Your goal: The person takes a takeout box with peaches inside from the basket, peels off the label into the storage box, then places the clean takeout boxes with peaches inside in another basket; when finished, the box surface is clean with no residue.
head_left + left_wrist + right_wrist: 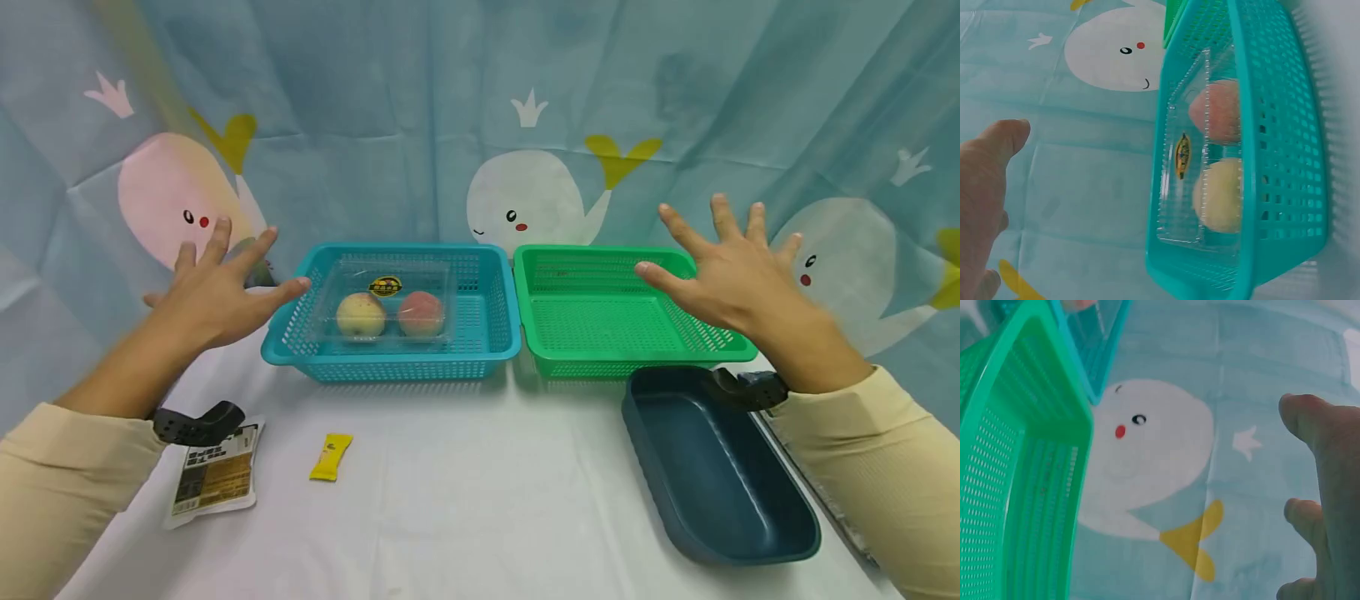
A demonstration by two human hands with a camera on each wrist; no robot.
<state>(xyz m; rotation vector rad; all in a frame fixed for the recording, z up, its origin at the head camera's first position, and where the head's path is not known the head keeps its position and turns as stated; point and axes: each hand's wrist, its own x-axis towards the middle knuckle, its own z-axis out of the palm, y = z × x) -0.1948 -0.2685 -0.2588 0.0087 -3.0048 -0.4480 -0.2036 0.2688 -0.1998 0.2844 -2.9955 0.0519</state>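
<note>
My left hand is raised with its fingers spread, just left of the blue basket, and holds nothing. Inside that basket lies a clear plastic box with a yellowish fruit and a reddish peach; a black and gold label is on its lid. My right hand is also raised, fingers spread and bare, over the right end of the green basket. In the right wrist view the green basket shows nothing inside its visible part.
A small yellow packet lies on the white cloth. A flat food pouch is under my left forearm. At the right stands a dark blue tray, with a partly hidden flat object beside it. A whale-print curtain hangs behind.
</note>
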